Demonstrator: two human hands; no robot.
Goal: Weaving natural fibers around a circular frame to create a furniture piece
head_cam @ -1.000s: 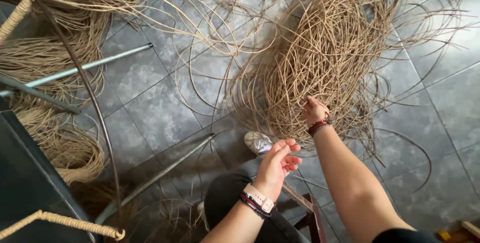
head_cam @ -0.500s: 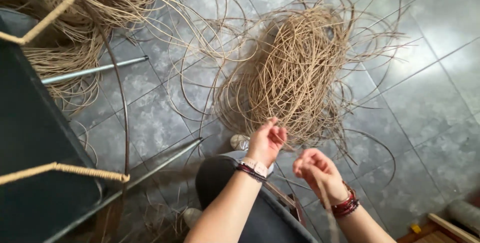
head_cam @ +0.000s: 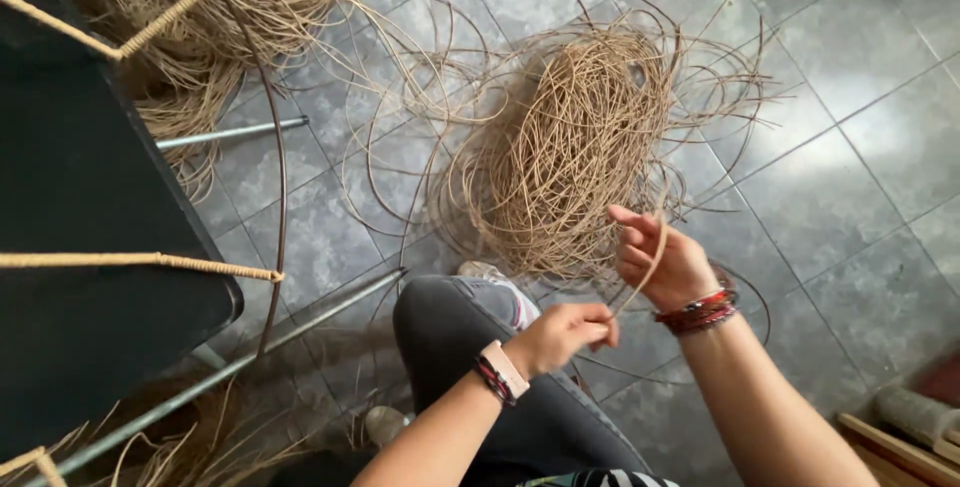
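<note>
A big tangled coil of tan rattan strands (head_cam: 575, 147) lies on the grey tiled floor in front of me. My right hand (head_cam: 665, 262) is raised above its near edge, fingers pinched on a single rattan strand (head_cam: 650, 262) that curves down to my left hand (head_cam: 565, 335). The left hand is closed around the lower part of the same strand, just above my knee in dark trousers (head_cam: 450, 322). Both wrists wear bracelets.
A dark frame with rattan-wrapped bars (head_cam: 140, 265) stands at the left. A second rattan bundle (head_cam: 220, 17) lies at the top left. Metal rods (head_cam: 230, 133) cross the floor. Wooden pieces (head_cam: 900, 427) sit at the bottom right.
My view shifted, so the coil sits further right. Both hands rose from the coil's edge and came together, now holding one strand stretched between them.
</note>
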